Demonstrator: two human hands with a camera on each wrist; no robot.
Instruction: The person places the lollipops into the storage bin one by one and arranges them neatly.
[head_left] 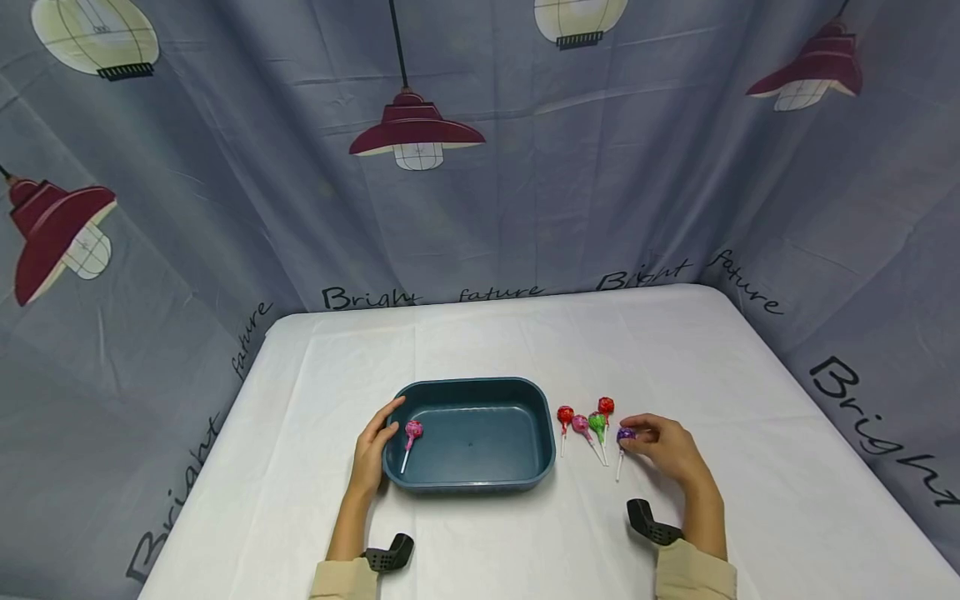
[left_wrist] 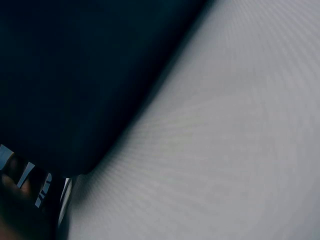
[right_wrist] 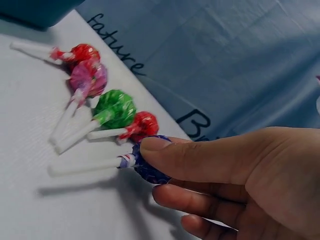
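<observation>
My right hand [head_left: 667,450] pinches a lollipop in a purple-blue wrapper [right_wrist: 150,162] by its candy head, thumb on top, with the white stick pointing away from the hand. In the right wrist view the stick's shadow falls on the tablecloth beneath it. Beside it lie a green lollipop [head_left: 597,422], a pink one [head_left: 581,424] and two red ones [head_left: 565,413]. At the left end of a dark teal tray [head_left: 472,485], my left hand [head_left: 369,454] grips the rim. Inside the tray, near that hand, a pink lollipop [head_left: 413,429] leans at the left side.
A white cloth covers the table [head_left: 495,546]. Behind it hangs a grey-blue curtain [head_left: 525,208] printed with lamps and lettering. Each wrist wears a black device, one on the left [head_left: 390,554] and one on the right [head_left: 651,523]. The tray's dark side fills much of the left wrist view.
</observation>
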